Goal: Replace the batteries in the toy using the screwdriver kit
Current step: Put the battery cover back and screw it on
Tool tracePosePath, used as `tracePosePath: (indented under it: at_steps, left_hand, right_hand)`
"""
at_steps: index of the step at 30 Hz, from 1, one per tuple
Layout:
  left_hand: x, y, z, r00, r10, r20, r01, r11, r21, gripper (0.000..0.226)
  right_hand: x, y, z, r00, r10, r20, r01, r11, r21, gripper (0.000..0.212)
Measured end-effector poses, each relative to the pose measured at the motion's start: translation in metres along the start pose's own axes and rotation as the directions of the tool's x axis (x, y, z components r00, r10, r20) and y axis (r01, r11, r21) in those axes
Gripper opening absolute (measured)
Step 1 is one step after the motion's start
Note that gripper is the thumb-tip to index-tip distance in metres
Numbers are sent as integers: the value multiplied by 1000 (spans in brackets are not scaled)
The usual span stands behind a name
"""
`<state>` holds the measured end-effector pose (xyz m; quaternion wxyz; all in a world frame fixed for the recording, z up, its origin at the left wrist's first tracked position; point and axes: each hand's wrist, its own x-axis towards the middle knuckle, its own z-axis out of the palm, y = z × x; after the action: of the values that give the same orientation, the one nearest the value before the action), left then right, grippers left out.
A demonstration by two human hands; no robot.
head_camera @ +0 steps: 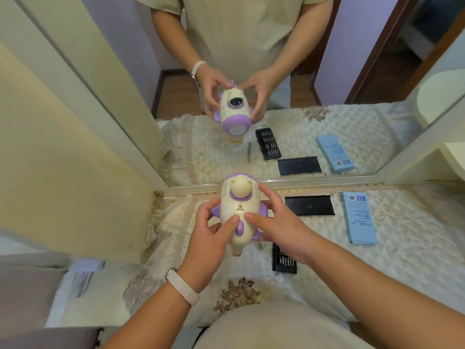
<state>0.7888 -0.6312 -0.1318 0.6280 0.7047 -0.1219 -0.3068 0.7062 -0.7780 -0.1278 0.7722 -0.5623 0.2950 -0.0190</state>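
Observation:
A cream and purple toy (239, 197) is held above the quilted table, its back towards me, with a small latch at the middle of its back. My left hand (211, 238) grips its left side, thumb pressed on the back just below the latch. My right hand (274, 222) grips the right side, its thumb beside the left one. A black tray of screwdriver bits (284, 260) lies under my right wrist, partly hidden. Its black lid (309, 205) lies further back on the right. A screwdriver tip (260, 245) shows beneath the toy.
A light blue box (358, 217) lies at the right on the quilted cloth (377, 273). A mirror (327, 122) stands directly behind the toy and repeats the scene. A cream wall panel (75, 172) closes the left side.

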Motion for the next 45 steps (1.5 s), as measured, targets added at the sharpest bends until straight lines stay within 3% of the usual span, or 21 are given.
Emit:
tracePosePath:
  at_steps: [5,11,14,16,18,22,27,31,35,41,45]
  left_hand:
    - [5,-23,-16,995,-74,-70,75,997,11,44]
    - [25,-53,-41,992,-11,-128,40,972,231,62]
    - [35,-63,-51,993,16,-119,27,937,348,67]
    - [39,-66,-55,993,29,-117,18,923,385,66]
    - [42,-71,-56,993,24,-113,22,922,387,64]
    - [42,-84,-52,991,-35,-130,82,925,371,68]
    - [34,-93,-38,988,-9,-154,73,908,413,72]
    - [29,-98,-22,987,-9,-160,87,870,485,76]
    - [24,-107,-6,986,19,-165,75,838,541,70]
    - [16,-109,11,972,44,-233,105,801,589,62]
    - [7,-109,18,952,9,-307,177,801,572,62]
  right_hand:
    - [11,30,16,997,51,51,-47,995,-83,78]
    - [34,56,28,992,119,33,-116,990,-83,68]
    - [48,70,28,981,124,-150,-158,958,-239,49]
    - [59,83,19,937,64,-345,-236,842,-484,40]
    - [66,96,9,901,40,-432,-345,670,-657,41]
    - [78,120,0,914,85,-397,-392,443,-806,28]
    - [90,136,-3,943,102,-316,-331,347,-877,21]
    - [90,135,-11,950,112,-292,-312,393,-865,9]
    - [64,121,-29,956,75,-284,-284,477,-832,18]
    - [20,112,-86,962,57,-267,-243,622,-744,15]
    - [4,105,-119,973,54,-224,-203,664,-719,13]
